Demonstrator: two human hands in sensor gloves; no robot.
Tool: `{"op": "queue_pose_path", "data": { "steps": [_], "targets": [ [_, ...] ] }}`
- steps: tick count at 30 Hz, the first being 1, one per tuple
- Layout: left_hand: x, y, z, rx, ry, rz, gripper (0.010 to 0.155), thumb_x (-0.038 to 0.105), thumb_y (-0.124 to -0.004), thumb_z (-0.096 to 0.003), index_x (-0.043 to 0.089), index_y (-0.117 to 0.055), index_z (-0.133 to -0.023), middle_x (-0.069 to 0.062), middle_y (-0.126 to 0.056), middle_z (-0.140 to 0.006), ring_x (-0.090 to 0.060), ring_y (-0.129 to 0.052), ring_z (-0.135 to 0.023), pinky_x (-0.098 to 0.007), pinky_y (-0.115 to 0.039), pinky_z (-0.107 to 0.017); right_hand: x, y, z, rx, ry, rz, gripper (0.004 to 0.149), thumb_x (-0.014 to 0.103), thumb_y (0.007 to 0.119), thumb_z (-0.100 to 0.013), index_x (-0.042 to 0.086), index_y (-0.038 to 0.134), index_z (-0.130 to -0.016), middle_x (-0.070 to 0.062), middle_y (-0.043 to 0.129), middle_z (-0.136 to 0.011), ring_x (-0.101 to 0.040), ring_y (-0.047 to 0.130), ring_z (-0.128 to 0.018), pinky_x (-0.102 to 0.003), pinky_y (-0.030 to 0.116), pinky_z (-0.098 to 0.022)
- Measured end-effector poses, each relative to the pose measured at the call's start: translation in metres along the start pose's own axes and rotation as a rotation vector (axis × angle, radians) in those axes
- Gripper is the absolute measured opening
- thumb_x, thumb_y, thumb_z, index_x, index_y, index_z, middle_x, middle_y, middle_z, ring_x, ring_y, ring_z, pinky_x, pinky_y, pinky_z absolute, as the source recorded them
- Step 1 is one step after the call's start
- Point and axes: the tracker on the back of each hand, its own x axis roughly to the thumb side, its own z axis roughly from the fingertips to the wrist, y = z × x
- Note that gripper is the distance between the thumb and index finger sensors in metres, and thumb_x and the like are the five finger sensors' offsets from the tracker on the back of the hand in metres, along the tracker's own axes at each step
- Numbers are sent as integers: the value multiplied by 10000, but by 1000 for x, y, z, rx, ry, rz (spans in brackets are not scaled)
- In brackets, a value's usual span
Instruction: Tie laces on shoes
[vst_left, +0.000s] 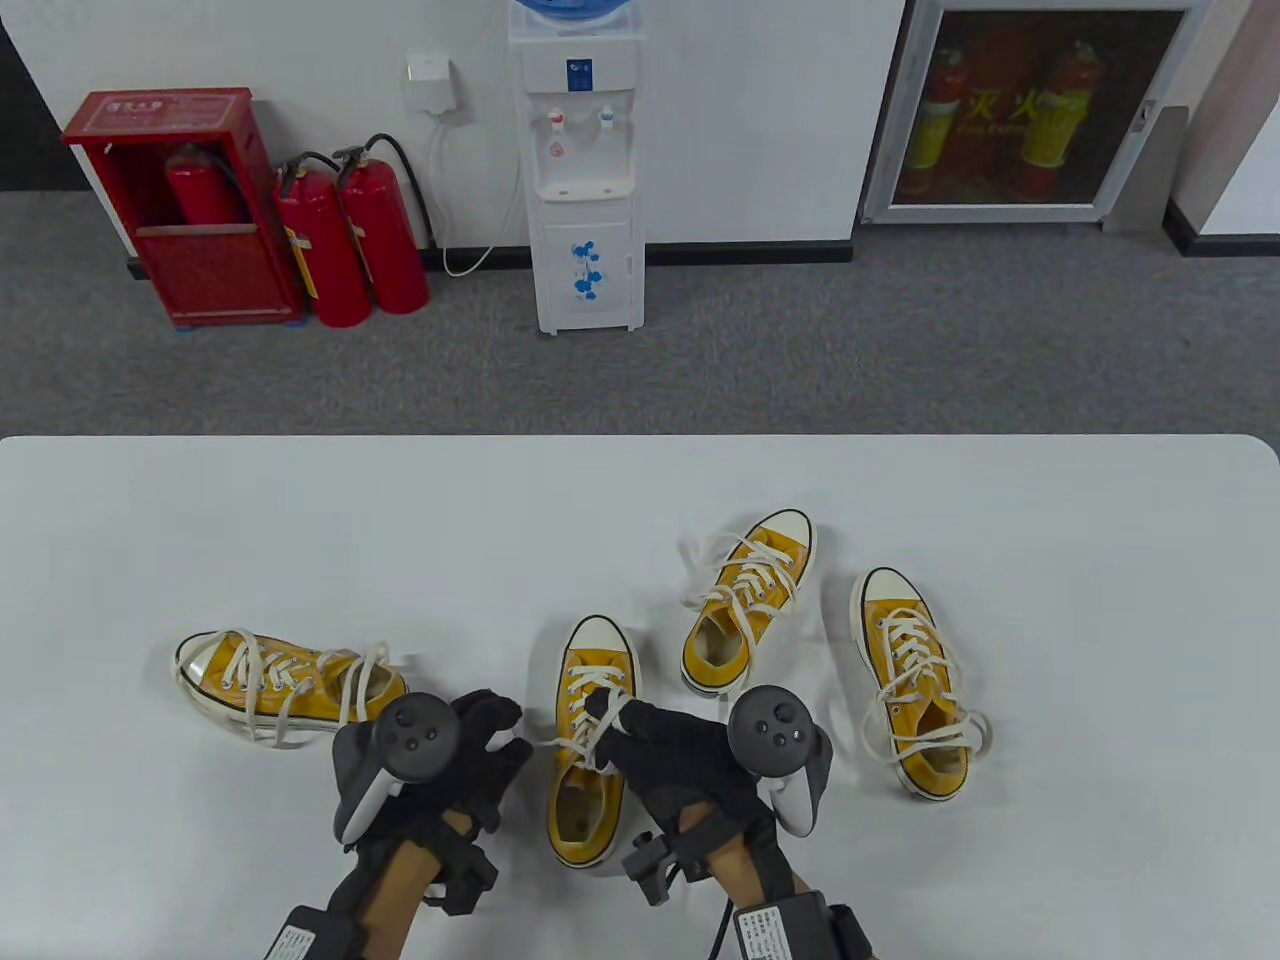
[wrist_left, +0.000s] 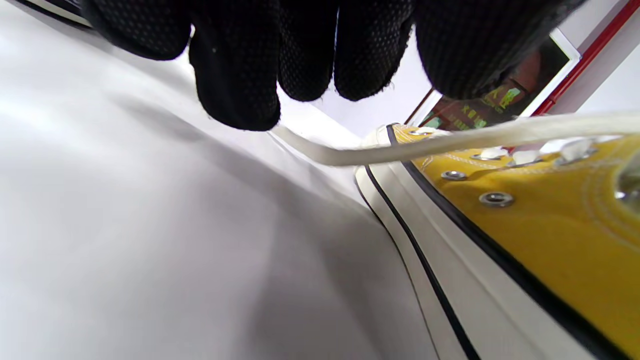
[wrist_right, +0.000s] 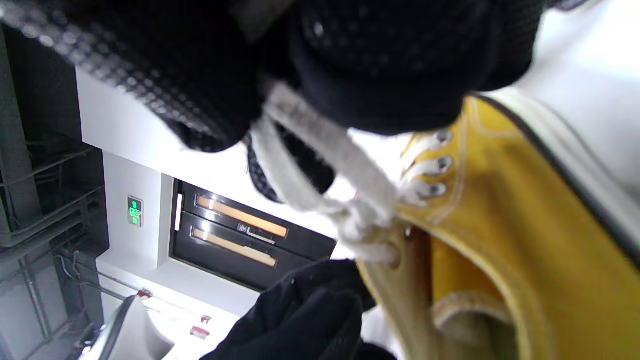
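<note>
Several yellow canvas shoes with white laces lie on the white table (vst_left: 300, 520). The middle shoe (vst_left: 580, 800) stands toe away from me, between my hands. My left hand (vst_left: 495, 735) is just left of it and holds one lace end (wrist_left: 360, 155), pulled out sideways and taut. My right hand (vst_left: 615, 720) is over the shoe's tongue and pinches a loop of lace (wrist_right: 320, 150) just above the top eyelets. In the right wrist view a half-formed knot (wrist_right: 367, 227) sits at the shoe's collar.
One shoe (vst_left: 285, 685) lies on its side at the left, close to my left hand. Two more shoes (vst_left: 745, 615) (vst_left: 910, 680) lie to the right with loose laces. The table's far edge runs across the middle of the table view.
</note>
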Motion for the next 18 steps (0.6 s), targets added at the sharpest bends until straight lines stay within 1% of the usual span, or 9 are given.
{"op": "queue_pose_path", "data": {
  "steps": [2, 4, 7, 10, 12, 13, 15, 18],
  "targets": [
    [-1, 1, 1, 11, 1, 10, 605, 508, -803, -455, 263, -705, -1000, -104, -683, -1126, -359, -939, -695, -641, -646, -642, -2, 2, -1, 45, 16, -26, 518, 372, 928, -386, 122, 861, -836, -36, 1044, -597, -134, 952, -223, -530, 745, -507],
    [-2, 2, 1, 17, 1, 23, 611, 513, -795, -457, 261, -694, -1004, -108, -672, -1129, -365, -929, -719, -646, -636, -650, -2, 3, -2, 70, 26, -34, 555, 382, 938, -380, 123, 836, -859, -28, 1027, -599, -137, 946, -242, -534, 733, -517],
    [-3, 3, 1, 31, -1, 67, 609, 514, -784, -460, 257, -693, -1005, -110, -668, -1129, -377, -915, -757, -656, -624, -659, -1, 7, -2, 119, 13, -11, 590, 337, 937, -381, 127, 782, -909, -24, 963, -639, -199, 919, -376, -570, 649, -587],
    [-2, 5, 3, 58, -7, 116, 604, 515, -777, -462, 259, -694, -1002, -110, -672, -1125, -377, -909, -771, -658, -618, -664, 0, 10, -1, 129, -12, 22, 564, 273, 902, -392, 164, 769, -930, -15, 917, -700, -253, 899, -554, -618, 553, -665],
    [-2, 6, 3, 79, -14, 165, 596, 513, -772, -464, 258, -701, -998, -110, -678, -1120, -378, -906, -776, -660, -616, -666, 0, 12, -1, 133, -23, 43, 548, 244, 882, -398, 176, 770, -930, -8, 903, -718, -263, 907, -621, -640, 532, -686],
    [-2, 7, 4, 88, -20, 194, 595, 513, -771, -464, 260, -698, -998, -106, -682, -1118, -378, -905, -779, -661, -614, -667, 1, 12, -1, 136, -29, 56, 543, 230, 872, -400, 181, 769, -931, -6, 896, -727, -267, 916, -640, -641, 536, -690],
    [-1, 9, 6, 109, -32, 245, 591, 512, -771, -465, 259, -705, -994, -103, -689, -1113, -377, -904, -782, -663, -614, -668, 1, 14, -1, 149, -36, 81, 541, 198, 852, -400, 181, 763, -934, -14, 875, -742, -282, 925, -639, -625, 578, -680],
    [3, 11, 8, 135, -56, 328, 586, 514, -770, -466, 261, -708, -990, -100, -701, -1105, -357, -908, -785, -659, -618, -669, 2, 17, 0, 161, -50, 104, 557, 150, 832, -398, 183, 740, -946, -29, 845, -776, -298, 920, -627, -611, 594, -674]
  ]
}}
